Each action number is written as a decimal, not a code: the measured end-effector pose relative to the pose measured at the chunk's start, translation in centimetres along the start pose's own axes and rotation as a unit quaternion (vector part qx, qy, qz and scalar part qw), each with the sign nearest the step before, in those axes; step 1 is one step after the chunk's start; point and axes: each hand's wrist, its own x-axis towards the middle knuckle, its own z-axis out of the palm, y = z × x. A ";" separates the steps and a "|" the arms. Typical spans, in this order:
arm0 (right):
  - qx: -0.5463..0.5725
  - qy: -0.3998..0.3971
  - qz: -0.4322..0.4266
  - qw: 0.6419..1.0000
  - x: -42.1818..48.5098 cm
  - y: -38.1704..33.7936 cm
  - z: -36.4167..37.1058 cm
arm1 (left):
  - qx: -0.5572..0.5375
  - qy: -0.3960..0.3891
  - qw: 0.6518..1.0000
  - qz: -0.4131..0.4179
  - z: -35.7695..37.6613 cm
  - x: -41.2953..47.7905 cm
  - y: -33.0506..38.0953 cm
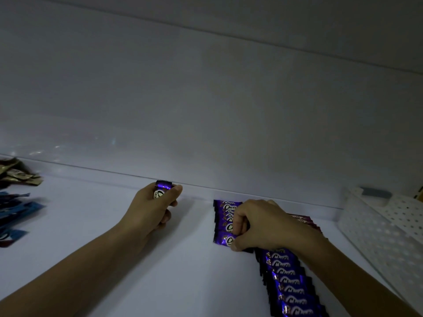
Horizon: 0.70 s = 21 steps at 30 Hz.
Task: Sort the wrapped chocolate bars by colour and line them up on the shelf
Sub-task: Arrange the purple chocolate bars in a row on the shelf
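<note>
on the white shelf point(160, 259), toward its back right, the right hand point(263, 225) pinched a purple bar point(223, 239) between curled fingers point(238, 245) and thumb, at the near end of a short overlapped row of purple bars point(225, 213). each wrapper was glossy purple with white "choco" script and crimped dark ends, its long axis running left to right. a second purple row point(290, 289) ran toward the front edge, its bars lying the same way. the left hand point(151, 209), near the back wall, gripped another purple bar point(163, 187) with its fingers wrapped round it, long axis pointing toward the wall. blue bars point(20, 211) and gold bars point(18, 173) lay at the far left.
</note>
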 end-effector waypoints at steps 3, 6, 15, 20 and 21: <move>-0.015 0.009 -0.007 1.000 0.0 0.1 0.0 | 0.007 -0.002 1.000 0.006 0.0 0.0 -0.1; -0.022 0.035 -0.016 0.999 0.2 0.3 0.2 | 0.011 -0.007 1.000 0.006 0.1 0.0 -0.2; -0.059 0.043 0.005 0.997 0.1 1.1 -0.1 | 0.038 -0.023 0.999 0.028 0.2 -0.2 -0.3; -0.072 0.051 -0.002 0.996 0.1 1.0 0.0 | 0.055 -0.040 0.997 0.039 0.5 -0.5 -0.3; -0.073 0.054 -0.003 0.996 0.1 1.0 0.0 | 0.057 -0.044 0.996 0.043 0.6 -0.5 -0.3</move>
